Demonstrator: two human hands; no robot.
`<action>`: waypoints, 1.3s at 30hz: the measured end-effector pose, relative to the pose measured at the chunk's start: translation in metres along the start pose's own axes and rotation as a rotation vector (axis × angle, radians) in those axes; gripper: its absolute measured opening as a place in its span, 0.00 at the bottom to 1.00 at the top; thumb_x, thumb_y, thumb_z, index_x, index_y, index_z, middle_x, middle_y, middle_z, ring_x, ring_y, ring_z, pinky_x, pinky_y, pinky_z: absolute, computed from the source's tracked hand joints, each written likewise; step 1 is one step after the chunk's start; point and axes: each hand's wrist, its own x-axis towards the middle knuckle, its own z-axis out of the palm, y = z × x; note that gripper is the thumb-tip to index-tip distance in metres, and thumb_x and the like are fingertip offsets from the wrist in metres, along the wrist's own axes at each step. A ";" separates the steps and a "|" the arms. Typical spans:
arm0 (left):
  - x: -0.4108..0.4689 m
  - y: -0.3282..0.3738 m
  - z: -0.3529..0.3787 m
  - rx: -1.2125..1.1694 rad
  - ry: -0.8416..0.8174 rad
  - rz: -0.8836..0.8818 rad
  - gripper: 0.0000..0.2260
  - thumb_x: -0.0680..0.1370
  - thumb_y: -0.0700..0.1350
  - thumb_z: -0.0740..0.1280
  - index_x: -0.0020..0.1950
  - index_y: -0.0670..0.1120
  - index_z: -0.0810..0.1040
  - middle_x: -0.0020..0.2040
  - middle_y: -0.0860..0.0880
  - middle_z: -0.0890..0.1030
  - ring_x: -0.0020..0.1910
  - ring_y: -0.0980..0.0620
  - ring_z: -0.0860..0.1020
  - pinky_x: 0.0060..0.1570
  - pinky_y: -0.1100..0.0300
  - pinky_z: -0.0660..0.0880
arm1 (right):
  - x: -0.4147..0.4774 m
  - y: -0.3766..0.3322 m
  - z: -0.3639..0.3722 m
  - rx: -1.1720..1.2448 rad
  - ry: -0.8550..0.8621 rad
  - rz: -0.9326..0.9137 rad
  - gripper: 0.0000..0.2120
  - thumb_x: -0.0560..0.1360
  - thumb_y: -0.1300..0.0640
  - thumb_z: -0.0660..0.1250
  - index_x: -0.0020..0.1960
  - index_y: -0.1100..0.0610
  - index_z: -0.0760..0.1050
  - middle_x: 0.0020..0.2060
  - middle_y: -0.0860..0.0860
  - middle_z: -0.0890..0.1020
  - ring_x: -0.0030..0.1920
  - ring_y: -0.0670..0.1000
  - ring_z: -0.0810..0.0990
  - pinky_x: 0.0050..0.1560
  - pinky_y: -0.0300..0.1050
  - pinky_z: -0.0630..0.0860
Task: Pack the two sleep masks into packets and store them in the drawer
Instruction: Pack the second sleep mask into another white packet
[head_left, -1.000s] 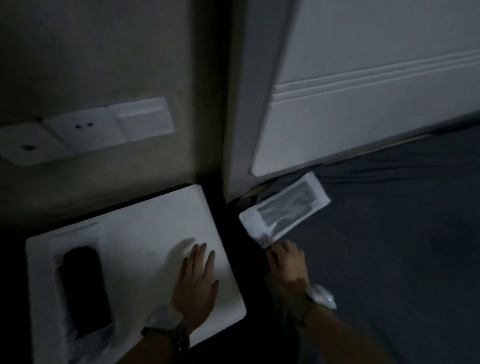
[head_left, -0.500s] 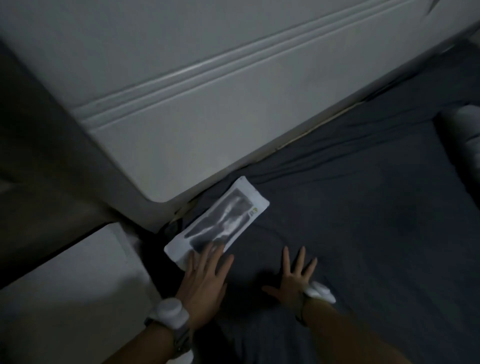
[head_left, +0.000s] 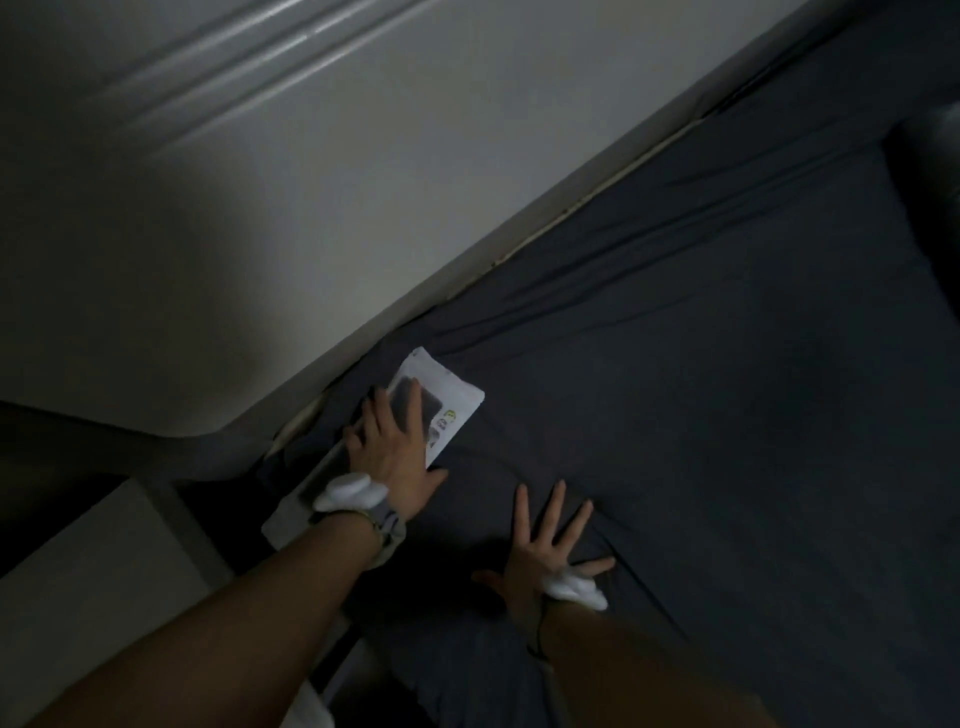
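Note:
A white packet with a dark sleep mask showing through its clear window lies on the dark bedsheet, close to the white headboard. My left hand rests flat on top of the packet, fingers spread, covering its middle. My right hand lies flat on the sheet to the right of the packet, fingers apart, holding nothing. The second mask and the drawer are out of view.
The white headboard runs diagonally across the upper left. A corner of the white bedside table shows at the lower left, with a dark gap between it and the bed. A pale pillow edge sits at the far right.
The view swung right, away from the bedside table toward the bed. My left hand moved from the table top onto the packet. My right hand let go of the packet's edge and spread flat.

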 end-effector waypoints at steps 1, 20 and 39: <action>-0.002 0.003 0.001 0.010 -0.009 0.001 0.57 0.67 0.63 0.74 0.78 0.50 0.35 0.77 0.36 0.50 0.75 0.36 0.53 0.69 0.37 0.59 | 0.002 0.000 0.000 0.008 -0.009 -0.004 0.61 0.63 0.21 0.60 0.70 0.44 0.18 0.70 0.57 0.20 0.70 0.72 0.23 0.60 0.87 0.48; -0.103 0.065 -0.116 -0.010 0.043 0.433 0.50 0.67 0.51 0.73 0.79 0.46 0.46 0.71 0.38 0.63 0.67 0.36 0.67 0.64 0.40 0.68 | -0.100 0.091 -0.169 1.268 -0.070 -0.277 0.14 0.81 0.53 0.63 0.60 0.61 0.78 0.47 0.62 0.82 0.42 0.51 0.81 0.42 0.43 0.78; -0.142 0.123 -0.249 -0.171 -0.111 0.823 0.60 0.64 0.67 0.72 0.73 0.56 0.25 0.78 0.49 0.45 0.78 0.45 0.47 0.73 0.35 0.40 | -0.254 0.081 -0.242 1.277 0.271 -0.299 0.10 0.74 0.71 0.59 0.49 0.74 0.77 0.40 0.61 0.81 0.41 0.56 0.82 0.42 0.53 0.81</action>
